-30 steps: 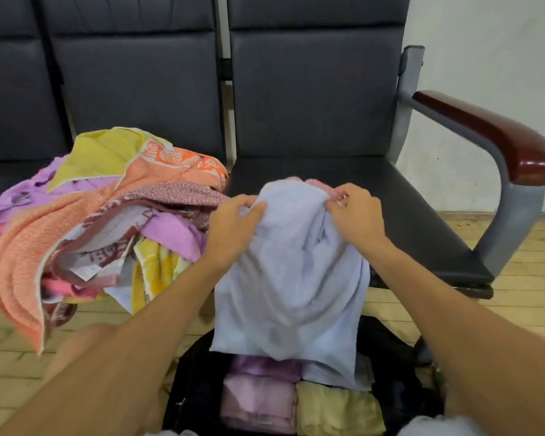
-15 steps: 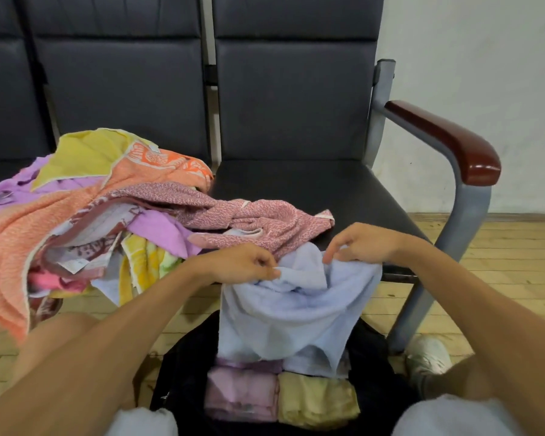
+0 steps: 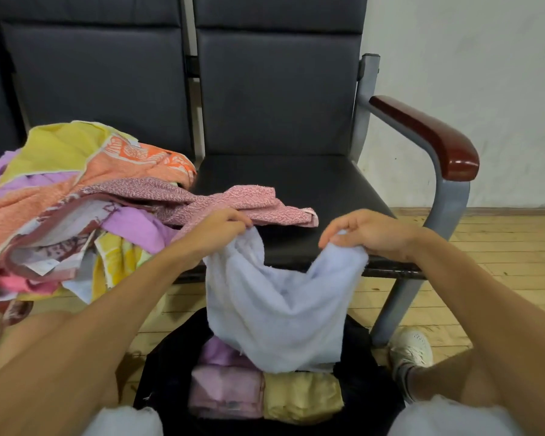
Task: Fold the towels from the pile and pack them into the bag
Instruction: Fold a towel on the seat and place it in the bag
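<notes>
Bag (image 3: 167, 372): one, black, open, on the floor between the person's knees. Inside, two folded towels side by side: pink towel (image 3: 227, 393) on the left, yellow towel (image 3: 302, 396) on the right; a bit of purple cloth shows behind them.

Blue towel (image 3: 274, 309): one, pale, fuzzy, unfolded. It hangs over the bag, its top edge sagging between two held corners.

Hands: two. Left hand (image 3: 217, 228), grip pinched on the towel's left corner. Right hand (image 3: 368, 234), grip pinched on the right corner.

Pile (image 3: 76, 209): one heap on the left seat, in orange, yellow, purple, pink and white; exact count cannot be told. A mottled pink towel (image 3: 255, 202) trails from it onto the right seat.

Armrest (image 3: 422, 133): one, dark red.
</notes>
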### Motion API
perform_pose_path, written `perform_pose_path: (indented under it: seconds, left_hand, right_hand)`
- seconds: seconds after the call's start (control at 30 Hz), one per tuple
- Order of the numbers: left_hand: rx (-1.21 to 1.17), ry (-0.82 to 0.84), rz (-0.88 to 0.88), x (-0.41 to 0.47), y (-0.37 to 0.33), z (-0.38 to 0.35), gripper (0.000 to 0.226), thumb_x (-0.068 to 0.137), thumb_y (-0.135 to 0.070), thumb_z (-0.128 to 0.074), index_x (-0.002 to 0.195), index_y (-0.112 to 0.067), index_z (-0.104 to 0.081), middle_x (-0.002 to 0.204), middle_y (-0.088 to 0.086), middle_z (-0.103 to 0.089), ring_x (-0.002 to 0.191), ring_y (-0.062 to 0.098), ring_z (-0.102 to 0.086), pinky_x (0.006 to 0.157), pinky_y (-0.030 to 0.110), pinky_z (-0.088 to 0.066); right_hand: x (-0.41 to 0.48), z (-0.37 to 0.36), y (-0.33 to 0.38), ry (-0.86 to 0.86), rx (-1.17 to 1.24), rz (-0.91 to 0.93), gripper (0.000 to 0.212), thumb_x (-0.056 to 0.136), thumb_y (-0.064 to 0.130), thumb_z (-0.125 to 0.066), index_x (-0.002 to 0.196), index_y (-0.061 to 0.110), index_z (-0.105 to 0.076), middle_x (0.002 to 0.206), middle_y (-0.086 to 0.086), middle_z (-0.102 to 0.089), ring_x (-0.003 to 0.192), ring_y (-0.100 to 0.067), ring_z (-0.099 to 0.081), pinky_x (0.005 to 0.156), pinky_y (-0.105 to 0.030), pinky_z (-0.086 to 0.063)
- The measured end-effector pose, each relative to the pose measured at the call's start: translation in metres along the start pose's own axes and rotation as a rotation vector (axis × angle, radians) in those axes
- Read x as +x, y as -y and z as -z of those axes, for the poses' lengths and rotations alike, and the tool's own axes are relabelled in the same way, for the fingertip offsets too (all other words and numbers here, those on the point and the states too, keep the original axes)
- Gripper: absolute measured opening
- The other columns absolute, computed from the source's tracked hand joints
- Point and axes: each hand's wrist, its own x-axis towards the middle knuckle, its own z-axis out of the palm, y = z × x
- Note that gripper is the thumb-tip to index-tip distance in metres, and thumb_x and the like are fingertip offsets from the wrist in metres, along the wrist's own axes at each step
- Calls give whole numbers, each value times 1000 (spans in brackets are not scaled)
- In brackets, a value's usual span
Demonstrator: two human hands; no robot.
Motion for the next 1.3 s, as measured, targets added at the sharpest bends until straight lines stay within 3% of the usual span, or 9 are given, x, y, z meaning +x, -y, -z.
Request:
perform_pose_path:
  seconds: [0.23, 0.43, 0.53, 0.7, 0.8, 0.93, 1.1, 1.2, 1.3]
  left_hand:
    - [0, -12, -54, -32, 14, 56, 42, 88, 12, -40, 90, -16, -71, 99, -8, -67, 102, 9, -58, 77, 0, -39]
    - [227, 337, -38, -63, 34, 65, 15, 95, -31, -57, 101, -29, -71, 109, -17, -65, 104, -3, -57, 94, 15, -43]
    - [498, 557, -69, -69, 39, 72, 28, 88, -40, -67, 112, -26, -65, 111, -20, -60, 101, -3, -56, 82, 6, -41]
    - [701, 722, -85, -64, 50, 73, 19, 95, -26, -60, 78, -20, -55, 70, -8, -50, 58, 3, -42, 59, 20, -33]
    - [623, 630, -170, -62, 47, 66, 21, 97, -24, -57, 79, -15, -60, 70, -5, -55, 60, 7, -47, 60, 20, -35]
    - [488, 254, -439, -49, 44, 42, 8, 93, -8, -61, 90, -5, -68, 96, 5, -60, 88, 16, -53, 74, 23, -37]
    - [555, 336, -464, -36, 54, 15, 29, 94, 1, -53, 121, -4, -63, 145, 0, -42, 134, 9, -34, 100, 11, -22]
    - [438, 320, -449, -34, 52, 13, 27, 96, -3, -51, 120, -2, -63, 130, -1, -55, 120, 6, -46, 95, 15, -32]
    - [253, 408, -377, -43, 39, 14, 17, 93, -7, -48, 84, -7, -63, 81, -20, -61, 77, -4, -52, 71, 18, -39]
  right_hand:
    - [-2, 10, -9, -403, -112, -67, 33, 99, 7, -45, 84, 23, -70, 97, 3, -63, 95, -13, -56, 79, -27, -44]
    - [-15, 1, -9, -127, -286, -54, 33, 101, 8, -44, 88, 18, -73, 100, 1, -66, 98, -16, -59, 81, -23, -44]
    - [-14, -6, -11, 31, -318, -94, 36, 103, 21, -44, 85, 18, -75, 98, -1, -69, 96, -19, -62, 84, -27, -48]
    - [-2, -15, -10, 290, -465, -135, 20, 92, 42, -62, 90, 26, -74, 93, 17, -69, 88, 3, -61, 84, -17, -43]
    - [3, -18, -13, 404, -609, -143, 15, 84, 37, -74, 95, 28, -74, 97, 16, -69, 93, -1, -61, 84, -19, -45]
    - [9, -19, -21, 159, -604, 23, 9, 90, 23, -69, 85, 18, -73, 83, 8, -67, 78, -4, -60, 75, -21, -45]
    - [8, -17, -22, 24, -582, 100, 13, 96, 23, -60, 86, 25, -68, 87, 12, -64, 84, -3, -59, 72, -13, -41]
    - [7, -17, -23, 60, -609, 109, 15, 99, 21, -55, 88, 27, -64, 88, 14, -61, 85, -2, -57, 72, -10, -39]
    - [5, -13, -25, 74, -581, 121, 14, 99, 20, -54, 91, 23, -66, 91, 8, -64, 87, -6, -59, 75, -16, -43]
